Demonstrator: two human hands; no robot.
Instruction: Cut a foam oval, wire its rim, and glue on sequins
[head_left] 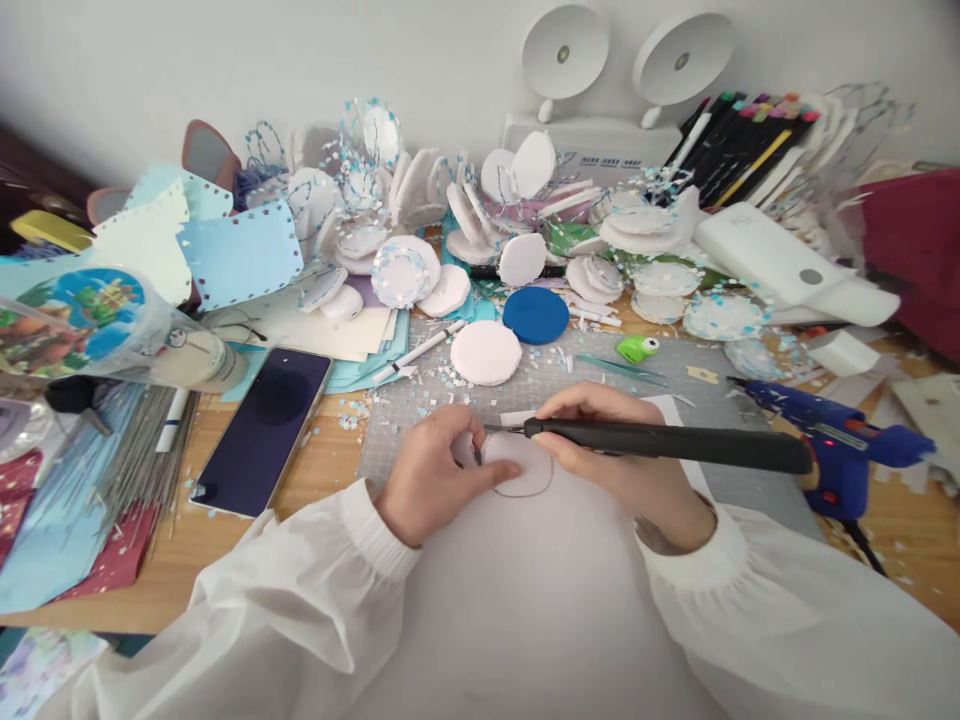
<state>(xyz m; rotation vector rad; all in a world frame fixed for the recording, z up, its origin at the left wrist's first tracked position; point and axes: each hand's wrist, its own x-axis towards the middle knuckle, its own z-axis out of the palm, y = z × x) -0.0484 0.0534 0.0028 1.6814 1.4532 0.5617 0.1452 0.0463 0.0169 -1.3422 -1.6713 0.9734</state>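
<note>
My right hand (611,440) is closed around a long black utility knife (675,442), whose thin metal tip points left toward my other hand. Under it lies a large white sheet (540,590) with a rounded outline (529,492) drawn near its far edge. Thumb and fingers of my left hand (439,470) pinch the sheet beside that outline, next to the blade tip. Just beyond the hands rest a white round disc (486,352) and a blue round lid (535,314).
A grey cutting mat (720,360) strewn with paper scraps covers the desk's middle. At left lie a phone (262,430) and a tilted plastic cup (112,320). Rightward stands a blue glue gun (840,440). Behind are many white discs (405,272), markers (742,150) and a two-headed lamp (592,140).
</note>
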